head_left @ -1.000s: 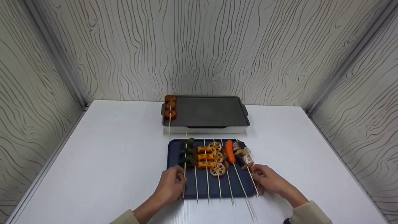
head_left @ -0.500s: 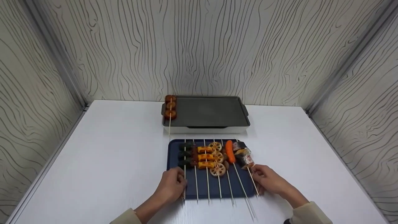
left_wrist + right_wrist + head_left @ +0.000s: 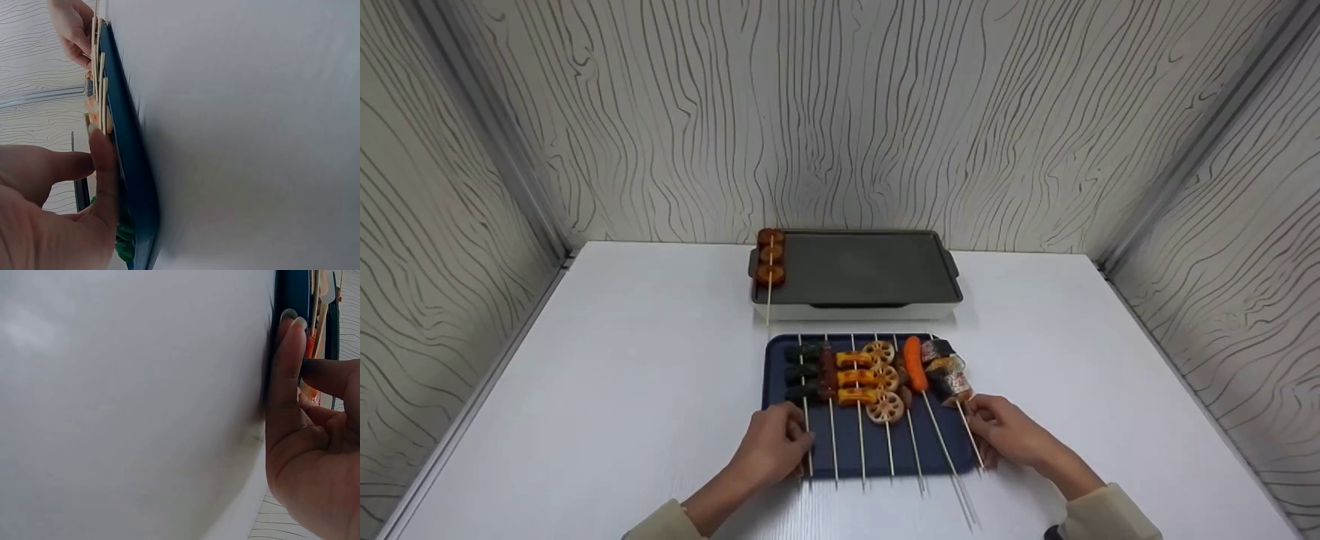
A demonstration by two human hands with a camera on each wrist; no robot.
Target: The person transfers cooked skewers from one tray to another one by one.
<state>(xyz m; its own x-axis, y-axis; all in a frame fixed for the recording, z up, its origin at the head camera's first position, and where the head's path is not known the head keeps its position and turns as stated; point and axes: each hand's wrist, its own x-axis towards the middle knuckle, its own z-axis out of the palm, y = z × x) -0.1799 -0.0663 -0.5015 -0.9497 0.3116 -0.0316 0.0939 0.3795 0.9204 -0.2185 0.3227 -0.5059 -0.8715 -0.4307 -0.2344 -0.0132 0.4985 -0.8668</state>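
A blue tray (image 3: 775, 375) in front of me carries several skewers. My left hand (image 3: 801, 439) pinches the stick of the green vegetable skewer (image 3: 799, 371), the leftmost one, which lies flat on the tray. In the left wrist view my thumb (image 3: 102, 152) sits over the tray rim (image 3: 135, 169) beside the sticks. My right hand (image 3: 973, 424) holds the tray's right front rim next to the dark roll skewer (image 3: 946, 375). Seen from the right wrist, a finger (image 3: 287, 365) lies along the tray edge (image 3: 289, 292), with the thumb over it.
A dark griddle (image 3: 859, 266) stands behind the tray, with one round-sausage skewer (image 3: 771, 259) on its left end. The tray also holds yellow-orange (image 3: 856, 377), lotus root (image 3: 883, 379) and orange sausage (image 3: 914, 364) skewers. Patterned walls close in the white table (image 3: 622, 360) on three sides.
The green vegetable skewer was raised with its tip past the tray's far edge; it has come down and slightly left, now lying on the tray. The right hand stayed put.
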